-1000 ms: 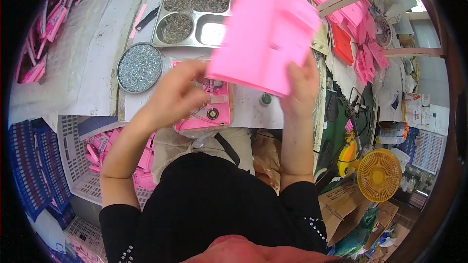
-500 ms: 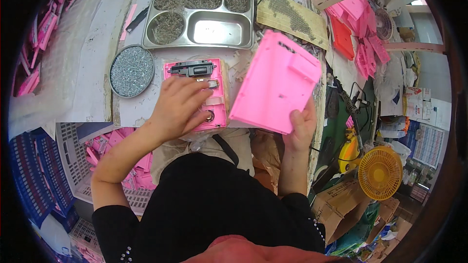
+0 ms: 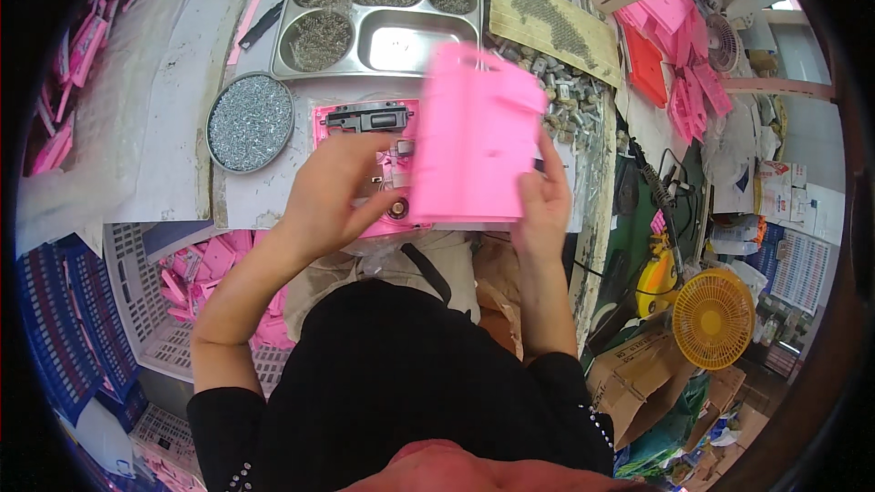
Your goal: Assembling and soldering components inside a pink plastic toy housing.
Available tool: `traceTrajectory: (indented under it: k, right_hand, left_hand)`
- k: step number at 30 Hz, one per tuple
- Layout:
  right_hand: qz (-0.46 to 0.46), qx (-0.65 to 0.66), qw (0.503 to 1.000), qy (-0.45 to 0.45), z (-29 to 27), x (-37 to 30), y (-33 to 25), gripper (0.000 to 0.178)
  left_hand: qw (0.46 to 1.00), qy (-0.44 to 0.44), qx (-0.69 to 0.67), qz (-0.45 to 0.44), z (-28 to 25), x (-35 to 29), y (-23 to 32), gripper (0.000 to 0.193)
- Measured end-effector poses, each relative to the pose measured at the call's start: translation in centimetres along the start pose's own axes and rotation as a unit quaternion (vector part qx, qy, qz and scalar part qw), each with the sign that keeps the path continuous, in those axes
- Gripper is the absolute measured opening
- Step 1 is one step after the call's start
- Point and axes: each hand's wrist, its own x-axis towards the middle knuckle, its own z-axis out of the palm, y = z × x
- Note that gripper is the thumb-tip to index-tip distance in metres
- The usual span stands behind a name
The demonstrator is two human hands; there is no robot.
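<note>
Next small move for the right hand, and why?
Probably bring the pink panel left over the open pink housing: the right hand grips it by the lower right, it already overlaps the housing's right side in view, and the left hand is at the housing, whose black part lies uncovered.

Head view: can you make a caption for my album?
Right hand holds a pink panel, left hand over a pink case.

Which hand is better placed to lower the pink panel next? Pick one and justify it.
Right, probably: the right hand holds the pink panel near its lower right corner, while the left hand is over the open pink casing, its fingertips short of the panel.
</note>
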Motion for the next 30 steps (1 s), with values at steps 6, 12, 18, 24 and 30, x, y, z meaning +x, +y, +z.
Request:
traceTrajectory:
  k: [6, 12, 18, 24, 30]
  right_hand:
    - [-0.033, 0.066, 0.995, 0.060, -3.0, -1.3, -1.0, 0.071]
    - [-0.011, 0.040, 0.999, 0.030, -2.4, -1.9, 0.4, 0.070]
    - [0.027, -0.014, 0.999, 0.012, 1.6, -1.5, 2.3, 0.072]
    - [0.026, -0.399, 0.908, -0.124, 3.8, -0.7, 2.2, 0.078]
    - [0.011, -0.109, 0.994, -0.009, 1.0, -2.1, 2.7, 0.067]
  left_hand:
    - [0.964, -0.087, 0.223, 0.119, 1.9, 0.5, -2.0, 0.056]
    - [0.965, -0.082, 0.225, 0.107, 2.1, 0.4, -1.4, 0.055]
    - [0.955, 0.013, -0.269, -0.120, 0.9, -2.3, 0.0, 0.065]
    - [0.957, 0.064, -0.225, -0.173, 0.9, -2.9, 0.4, 0.075]
    - [0.979, -0.014, -0.144, -0.140, -0.6, -2.4, 0.3, 0.062]
